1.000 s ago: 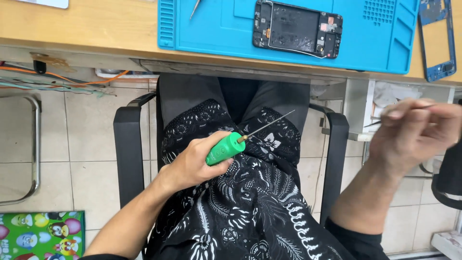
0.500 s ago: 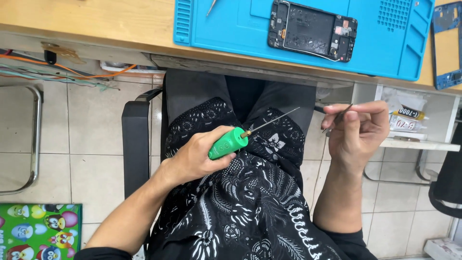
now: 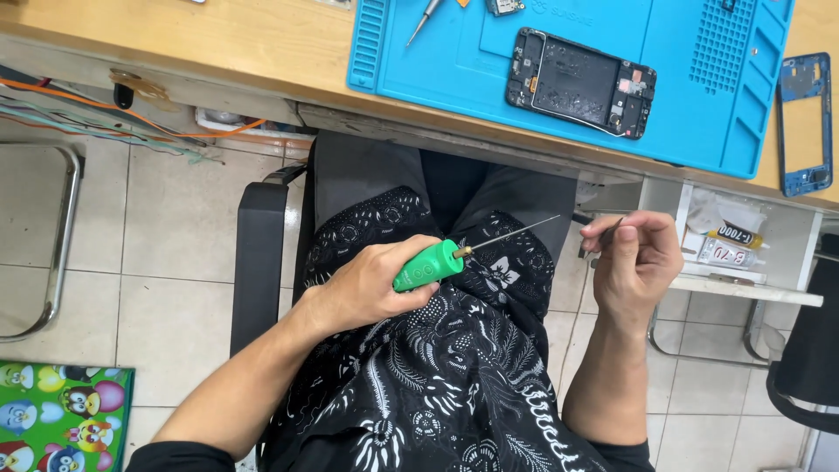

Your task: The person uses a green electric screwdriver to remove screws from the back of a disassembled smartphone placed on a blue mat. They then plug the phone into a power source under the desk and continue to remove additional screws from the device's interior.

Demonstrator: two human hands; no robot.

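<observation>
We find the mat [image 3: 699,105] on the counter [image 3: 218,44], the opened phone [image 3: 581,83] on it, a phone frame [image 3: 806,122] to its right, and our hands below the counter's edge.

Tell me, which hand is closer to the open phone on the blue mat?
Probably the right hand. It hangs just under the desk edge below the opened phone on the blue mat. The left hand sits lower over the lap, gripping the green tool.
</observation>
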